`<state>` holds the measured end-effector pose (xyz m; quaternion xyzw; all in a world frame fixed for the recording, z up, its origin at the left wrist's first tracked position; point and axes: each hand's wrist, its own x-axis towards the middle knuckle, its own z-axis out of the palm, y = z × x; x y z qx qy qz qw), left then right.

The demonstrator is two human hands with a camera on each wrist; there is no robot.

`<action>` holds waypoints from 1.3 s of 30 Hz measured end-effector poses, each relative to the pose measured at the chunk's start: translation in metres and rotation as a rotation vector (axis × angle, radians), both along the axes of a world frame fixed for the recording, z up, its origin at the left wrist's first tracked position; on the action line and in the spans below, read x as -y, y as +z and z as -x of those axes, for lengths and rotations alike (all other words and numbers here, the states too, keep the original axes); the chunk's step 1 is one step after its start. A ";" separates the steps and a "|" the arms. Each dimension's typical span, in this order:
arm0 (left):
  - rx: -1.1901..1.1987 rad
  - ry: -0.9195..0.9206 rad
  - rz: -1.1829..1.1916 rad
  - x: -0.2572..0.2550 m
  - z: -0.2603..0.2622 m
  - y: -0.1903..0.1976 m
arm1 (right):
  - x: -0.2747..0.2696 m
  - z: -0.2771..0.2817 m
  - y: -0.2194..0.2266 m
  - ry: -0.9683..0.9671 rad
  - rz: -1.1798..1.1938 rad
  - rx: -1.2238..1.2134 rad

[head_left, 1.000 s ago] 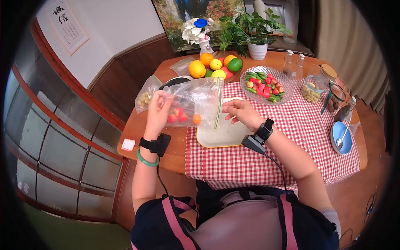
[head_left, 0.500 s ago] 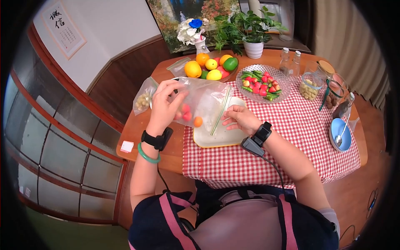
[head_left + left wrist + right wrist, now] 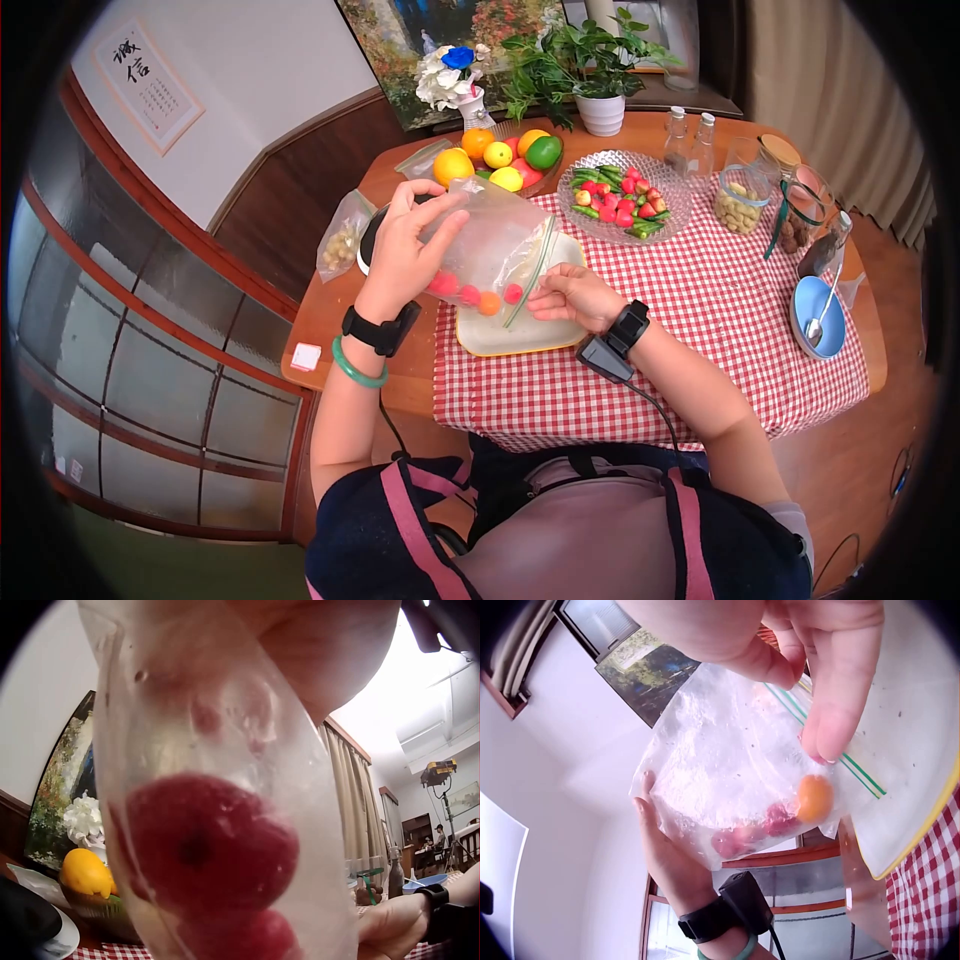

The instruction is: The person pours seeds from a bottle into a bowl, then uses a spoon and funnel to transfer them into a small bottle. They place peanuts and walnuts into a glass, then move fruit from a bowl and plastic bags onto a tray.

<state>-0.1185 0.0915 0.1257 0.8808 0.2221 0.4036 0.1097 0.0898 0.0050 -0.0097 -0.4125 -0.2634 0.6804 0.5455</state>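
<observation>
A clear zip bag [image 3: 490, 232] hangs tilted between both hands, its green-striped mouth lower and to the right. Several small red fruits and an orange one [image 3: 488, 303] lie along its lower side; one red fruit [image 3: 513, 293] is close to the mouth. My left hand [image 3: 405, 250] holds the raised closed end, fingers and thumb apart around it. With its fingertips, my right hand [image 3: 578, 298] pinches the bag at the zip edge. Beneath the mouth lies a white tray [image 3: 480, 337] with a yellow rim. Red fruit [image 3: 210, 844] fills the left wrist view through the plastic.
Behind the bag stand a fruit bowl [image 3: 545, 180] and a glass plate [image 3: 590, 228] of red and green produce. A second bag [image 3: 340, 240] lies left. Jars [image 3: 742, 210], bottles [image 3: 703, 145] and a blue bowl [image 3: 805, 335] with a spoon stand right on the checked cloth [image 3: 680, 350].
My left hand has turned and lifted the bag's closed end. The fruits have slid right, one now near the mouth. My right hand stays at the zip edge, slightly lower.
</observation>
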 end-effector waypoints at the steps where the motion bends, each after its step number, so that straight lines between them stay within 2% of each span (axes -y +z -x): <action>1: -0.010 0.010 -0.015 0.001 -0.002 0.001 | -0.001 -0.001 -0.003 -0.006 -0.016 -0.003; 8: -0.014 0.094 -0.151 0.001 -0.008 0.020 | 0.001 -0.007 -0.007 -0.045 -0.063 -0.018; 15: -0.015 0.014 -0.098 0.004 -0.025 0.009 | 0.009 -0.006 -0.002 -0.025 -0.071 -0.091; 18: -0.022 0.072 -0.059 0.005 -0.028 0.011 | 0.008 -0.008 -0.007 -0.016 -0.088 -0.091; 21: -0.089 0.167 -0.176 0.011 -0.029 0.025 | 0.006 -0.009 -0.011 -0.050 -0.083 -0.087; 24: -0.145 0.183 -0.193 0.015 -0.030 0.036 | 0.007 -0.010 -0.009 -0.054 -0.084 -0.063; 27: -0.110 0.123 -0.172 0.012 -0.034 0.037 | 0.006 -0.010 -0.011 -0.044 -0.096 -0.095; 33: -0.097 0.073 -0.081 0.017 -0.037 0.043 | 0.008 -0.010 -0.015 -0.024 -0.123 -0.153; 36: -0.037 -0.009 0.213 0.010 -0.030 0.041 | 0.007 -0.011 -0.015 -0.022 -0.160 -0.219; 39: 0.070 -0.101 0.442 0.012 -0.028 0.041 | 0.010 -0.012 -0.012 -0.069 -0.139 -0.185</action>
